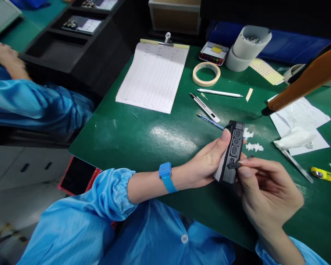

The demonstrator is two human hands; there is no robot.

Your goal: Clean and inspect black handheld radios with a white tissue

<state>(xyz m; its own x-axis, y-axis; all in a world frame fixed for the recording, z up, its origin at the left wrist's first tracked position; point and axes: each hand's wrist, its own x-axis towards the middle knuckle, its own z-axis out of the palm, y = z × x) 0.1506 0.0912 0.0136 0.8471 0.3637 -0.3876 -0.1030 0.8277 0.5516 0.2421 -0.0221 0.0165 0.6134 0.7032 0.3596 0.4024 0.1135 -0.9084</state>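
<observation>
While the left hand (pixel 206 162) grips the device (pixel 235 147), the right (pixel 270 193) pinches.

Showing at centre a green tabletop (pixel 138 143), rounded at the near left corner and reflecting light in a pale patch (pixel 172 137). Displaying, to the left, a black compartmented unit (pixel 82 62) beside a second green tabletop (pixel 40 18). Including, lower left, white cabinet fronts (pixel 9 160) with dark handles (pixel 24 167) above a pale grey floor (pixel 22 206); darkening to near-black beyond the far edge.

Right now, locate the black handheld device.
The black handheld device, right of centre in the head view, is in the left hand, beside the right hand.
</observation>
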